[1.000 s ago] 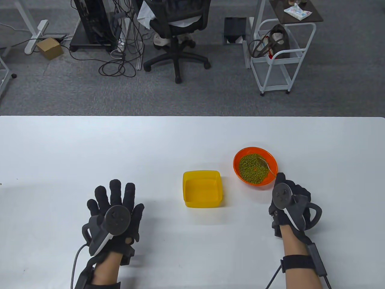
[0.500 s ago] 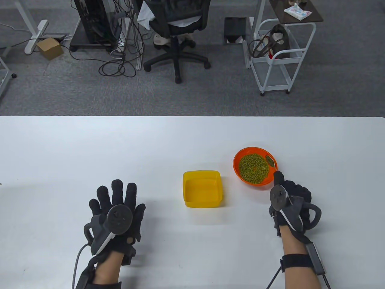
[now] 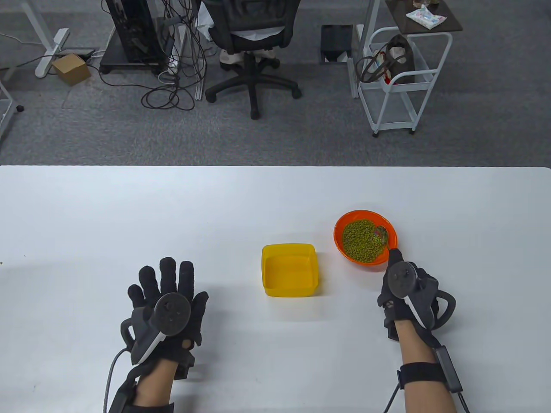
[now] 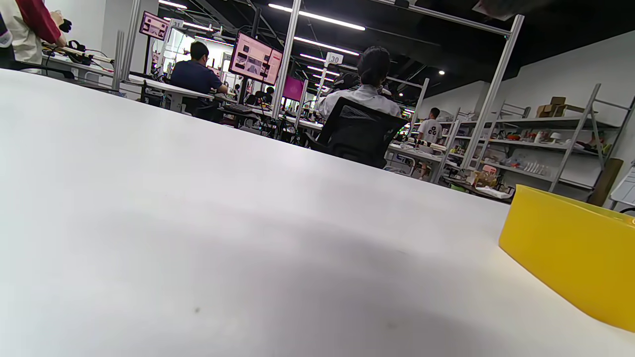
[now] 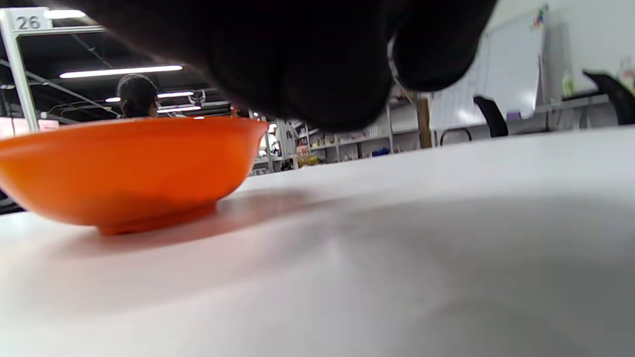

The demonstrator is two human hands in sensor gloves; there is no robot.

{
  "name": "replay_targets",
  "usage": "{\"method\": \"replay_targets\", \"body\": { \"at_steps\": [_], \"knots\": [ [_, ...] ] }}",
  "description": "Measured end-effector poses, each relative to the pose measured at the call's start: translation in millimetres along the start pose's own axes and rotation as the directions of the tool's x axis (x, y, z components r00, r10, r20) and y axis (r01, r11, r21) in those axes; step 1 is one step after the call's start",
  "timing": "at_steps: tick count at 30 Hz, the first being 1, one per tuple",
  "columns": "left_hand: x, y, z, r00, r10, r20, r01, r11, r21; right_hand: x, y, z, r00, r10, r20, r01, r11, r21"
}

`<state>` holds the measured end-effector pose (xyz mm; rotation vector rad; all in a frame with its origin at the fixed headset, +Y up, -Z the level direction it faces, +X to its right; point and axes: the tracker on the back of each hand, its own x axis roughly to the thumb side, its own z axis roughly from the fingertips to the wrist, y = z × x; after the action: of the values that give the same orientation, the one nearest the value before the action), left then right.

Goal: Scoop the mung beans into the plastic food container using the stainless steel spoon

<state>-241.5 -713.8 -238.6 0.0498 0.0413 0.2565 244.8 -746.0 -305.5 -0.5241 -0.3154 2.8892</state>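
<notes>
An orange bowl (image 3: 344, 221) of green mung beans (image 3: 360, 241) stands right of centre on the white table; its side shows in the right wrist view (image 5: 124, 173). A yellow plastic container (image 3: 289, 293) stands left of it, with nothing inside; its corner shows in the left wrist view (image 4: 575, 258). My right hand (image 3: 402, 282) grips the handle of the stainless steel spoon (image 3: 384, 235), whose bowl lies in the beans at the bowl's right side. My left hand (image 3: 168, 292) rests flat on the table, fingers spread, well left of the container.
The white table (image 3: 129, 206) extends far to the left and back. Beyond its far edge stand an office chair (image 3: 252, 47), a white cart (image 3: 400, 73) and cables on the floor.
The spoon moved from the middle of the beans to the bowl's right side and dipped into the beans. My right hand shifted slightly left and nearer. My left hand barely moved.
</notes>
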Motion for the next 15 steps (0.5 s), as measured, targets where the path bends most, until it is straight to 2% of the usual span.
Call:
{"method": "replay_targets", "body": {
  "at_steps": [5,9,11,13,15],
  "knots": [
    [0.8,-1.0,-0.1,1.0,-0.006,0.002,0.006,1.0,-0.011,-0.6,-2.2,-1.9,0.999,-0.04,0.003,0.04,0.999,0.028],
    [0.7,-0.3,-0.3,1.0,0.004,0.001,-0.004,1.0,-0.007,-2.8,-1.0,-3.9,0.975,-0.216,-0.04,0.22,0.968,0.119],
    [0.6,-1.0,-0.3,1.0,0.002,0.002,-0.002,1.0,-0.009,-2.5,-0.3,-4.6,0.967,-0.251,-0.05,0.255,0.957,0.14],
    [0.8,-1.2,-0.3,1.0,0.001,0.002,-0.001,1.0,-0.014,-0.9,0.3,-4.9,0.968,-0.248,-0.044,0.251,0.953,0.172],
    [1.2,-1.1,-0.1,1.0,-0.002,0.002,0.002,1.0,-0.017,3.3,-0.5,-4.3,0.984,-0.176,-0.003,0.175,0.972,0.159]
  ]
}}
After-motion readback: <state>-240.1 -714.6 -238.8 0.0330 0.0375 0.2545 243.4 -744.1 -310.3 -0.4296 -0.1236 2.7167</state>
